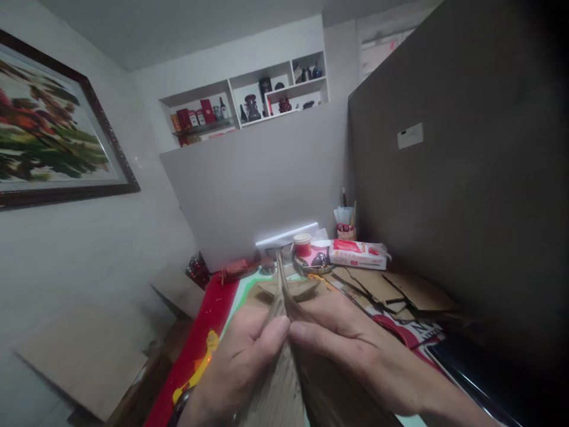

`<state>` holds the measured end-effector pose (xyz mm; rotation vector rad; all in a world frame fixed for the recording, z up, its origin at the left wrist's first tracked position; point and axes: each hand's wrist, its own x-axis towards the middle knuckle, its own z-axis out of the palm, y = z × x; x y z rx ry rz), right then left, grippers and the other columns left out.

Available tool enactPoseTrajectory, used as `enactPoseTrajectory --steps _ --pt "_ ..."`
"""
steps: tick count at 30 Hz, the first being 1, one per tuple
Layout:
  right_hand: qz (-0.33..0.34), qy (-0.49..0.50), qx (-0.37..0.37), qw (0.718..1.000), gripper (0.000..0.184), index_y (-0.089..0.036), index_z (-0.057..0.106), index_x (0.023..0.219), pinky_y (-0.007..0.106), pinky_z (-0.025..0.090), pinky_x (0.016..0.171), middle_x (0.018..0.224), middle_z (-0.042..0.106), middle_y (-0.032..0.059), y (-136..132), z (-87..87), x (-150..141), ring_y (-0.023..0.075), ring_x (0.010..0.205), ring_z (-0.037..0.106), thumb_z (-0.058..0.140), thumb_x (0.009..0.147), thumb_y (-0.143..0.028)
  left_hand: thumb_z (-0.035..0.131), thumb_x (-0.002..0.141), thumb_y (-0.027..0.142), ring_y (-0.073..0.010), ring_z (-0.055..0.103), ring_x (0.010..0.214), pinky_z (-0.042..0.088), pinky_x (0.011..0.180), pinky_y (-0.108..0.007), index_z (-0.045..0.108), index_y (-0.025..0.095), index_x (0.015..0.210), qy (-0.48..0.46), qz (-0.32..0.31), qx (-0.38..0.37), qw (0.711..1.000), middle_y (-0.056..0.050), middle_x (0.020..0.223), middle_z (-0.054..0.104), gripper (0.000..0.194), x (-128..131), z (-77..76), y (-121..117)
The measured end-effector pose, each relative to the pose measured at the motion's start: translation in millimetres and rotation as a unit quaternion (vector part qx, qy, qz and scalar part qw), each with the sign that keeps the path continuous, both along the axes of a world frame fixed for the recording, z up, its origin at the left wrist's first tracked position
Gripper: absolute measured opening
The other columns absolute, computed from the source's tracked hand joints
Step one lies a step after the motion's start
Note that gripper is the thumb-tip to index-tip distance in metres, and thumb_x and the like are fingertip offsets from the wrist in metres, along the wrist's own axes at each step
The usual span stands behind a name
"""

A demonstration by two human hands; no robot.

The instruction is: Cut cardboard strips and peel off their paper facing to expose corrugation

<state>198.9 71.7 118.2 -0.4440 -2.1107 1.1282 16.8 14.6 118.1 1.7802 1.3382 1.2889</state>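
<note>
Both my hands grip a brown, folded piece of cardboard (pixel 272 391), whose edges rise toward the far side of the table. My left hand (pixel 242 350) has its thumb pressed on the left face, close to the fold. On the right face lies the thumb of my right hand (pixel 342 341), almost touching the left thumb. The fingers of both hands are mostly hidden behind the cardboard. Just beyond the hands a curved cardboard strip (pixel 293 289) shows above the table.
Flat cardboard pieces (pixel 377 284) lie at the right, near a dark shiny device (pixel 475 379). A tissue pack (pixel 358 256), a red paper cup (pixel 303 244) and a pen holder (pixel 345 231) stand at the back. A yellow object (pixel 195 370) lies left, and grey panels (pixel 262 184) enclose the table.
</note>
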Motion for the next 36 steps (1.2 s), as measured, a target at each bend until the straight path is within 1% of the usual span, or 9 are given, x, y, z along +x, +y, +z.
enactPoseTrajectory --steps 6,11,17,22,25,27,29,32,36 --pt "0.041 0.058 -0.098 0.993 0.036 -0.021 0.069 0.067 0.037 0.046 0.09 0.064 0.057 -0.0011 -6 -0.3 -4 0.0193 0.073 0.056 0.055 0.095 -0.04 0.068 0.085 0.046 -0.0161 0.061 0.06 0.046 0.054 -0.023 0.082 0.019 0.08 -0.179 -0.041 -0.102 0.978 -0.002 0.066 0.073 0.03 6 3.7 -10" --pt "0.06 0.101 -0.136 0.984 0.04 -0.024 0.068 0.06 0.038 0.048 0.078 0.059 0.053 0.0004 -5 -2.2 -5 0.0209 0.066 0.053 0.06 0.09 -0.049 0.074 0.08 0.047 -0.0197 0.071 0.071 0.051 0.058 -0.023 0.082 0.02 0.095 -0.253 0.007 -0.12 0.96 -0.004 0.075 0.077 0.032 9 -0.5 -16" --pt "0.069 0.137 -0.151 0.977 0.045 -0.026 0.057 0.051 0.034 0.041 0.063 0.057 0.041 -0.0008 -5 -4.1 -2 0.019 0.06 0.039 0.069 0.079 -0.058 0.084 0.066 0.054 -0.0242 0.073 0.078 0.055 0.059 -0.025 0.082 0.02 0.086 -0.263 0.126 -0.124 0.949 -0.005 0.078 0.079 0.039 10 -2.4 -20" --pt "0.12 0.155 -0.19 0.962 0.031 -0.018 0.059 0.068 0.028 0.033 0.06 0.07 0.043 -0.0014 1 -12.7 -8 0.0141 0.065 0.039 0.061 0.089 -0.041 0.077 0.074 0.048 -0.0311 0.074 0.081 0.058 0.07 -0.036 0.08 0.014 0.105 -0.3 0.002 -0.098 0.949 -0.01 0.076 0.079 0.046 11 -5.5 -9" --pt "0.14 0.188 -0.208 0.95 0.027 -0.016 0.064 0.074 0.027 0.038 0.064 0.073 0.049 -0.0002 4 -12.4 -11 0.014 0.067 0.044 0.063 0.086 -0.04 0.074 0.074 0.047 -0.0318 0.074 0.08 0.057 0.075 -0.039 0.077 0.013 0.111 -0.329 -0.029 -0.093 0.939 -0.012 0.083 0.078 0.051 10 -7.8 -1" --pt "0.132 0.179 -0.208 0.952 0.028 -0.017 0.064 0.072 0.029 0.04 0.067 0.072 0.051 0.0001 5 -8.6 -9 0.0157 0.069 0.047 0.063 0.085 -0.042 0.07 0.077 0.049 -0.0297 0.072 0.073 0.056 0.072 -0.039 0.077 0.013 0.109 -0.294 -0.038 -0.097 0.95 -0.01 0.077 0.077 0.049 7 -8.7 3" --pt "0.109 0.14 -0.172 0.969 0.031 -0.019 0.06 0.068 0.031 0.041 0.069 0.069 0.051 -0.0005 5 -3.6 -5 0.0176 0.071 0.049 0.06 0.087 -0.042 0.062 0.084 0.053 -0.0251 0.067 0.063 0.054 0.07 -0.038 0.077 0.014 0.101 -0.196 -0.038 -0.075 0.977 -0.006 0.064 0.071 0.045 2 -9.2 6" --pt "0.008 0.041 -0.035 0.999 0.029 -0.021 0.052 0.066 0.031 0.039 0.069 0.07 0.051 -0.0014 6 2.3 1 0.0183 0.073 0.049 0.055 0.091 -0.036 0.061 0.088 0.047 -0.0169 0.054 0.054 0.051 0.075 -0.034 0.074 0.017 0.074 -0.064 -0.035 -0.011 0.997 0.0 0.057 0.061 0.035 -3 -10.3 11" --pt "-0.144 -0.069 0.107 0.981 0.027 -0.023 0.041 0.072 0.03 0.033 0.062 0.072 0.05 -0.0038 4 1.4 -2 0.0151 0.066 0.045 0.051 0.096 -0.03 0.072 0.081 0.025 -0.0145 0.047 0.061 0.045 0.076 -0.028 0.063 0.019 0.062 0.007 -0.047 0.022 0.999 0.003 0.061 0.054 0.022 -2 -13.8 16"
